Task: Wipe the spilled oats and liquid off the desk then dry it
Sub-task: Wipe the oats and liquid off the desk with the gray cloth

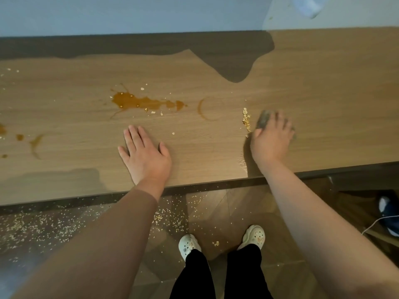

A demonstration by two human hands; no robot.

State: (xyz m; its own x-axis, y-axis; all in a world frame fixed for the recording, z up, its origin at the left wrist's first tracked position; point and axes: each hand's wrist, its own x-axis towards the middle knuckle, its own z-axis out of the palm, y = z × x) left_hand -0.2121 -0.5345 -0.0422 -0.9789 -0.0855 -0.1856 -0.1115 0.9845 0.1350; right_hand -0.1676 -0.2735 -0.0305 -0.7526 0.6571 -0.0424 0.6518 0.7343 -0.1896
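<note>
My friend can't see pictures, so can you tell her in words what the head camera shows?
A person's right hand presses a grey cloth onto a light brown wooden desk beside a pile of pale oat flakes. The left hand lies flat, and a brown liquid puddle sits beyond it; scattered oats dot the floor.

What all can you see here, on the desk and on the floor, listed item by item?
desk: one, light brown wood, across the view
liquid puddle: one, brown, desk centre, oat flakes in it
ring stain: one, brown, right of the puddle
smaller spills: several, brown, desk's left end
cloth: one, grey, blurred, desk's right part
oat pile: one, beige, just left of the cloth
floor oats: many, beige, scattered below the desk edge
dark blue item: one, floor at far right, unidentifiable
clogs: two, white, on the person's feet
left hand: flat on the desk, holding nothing
right hand: pressing on the cloth
</note>
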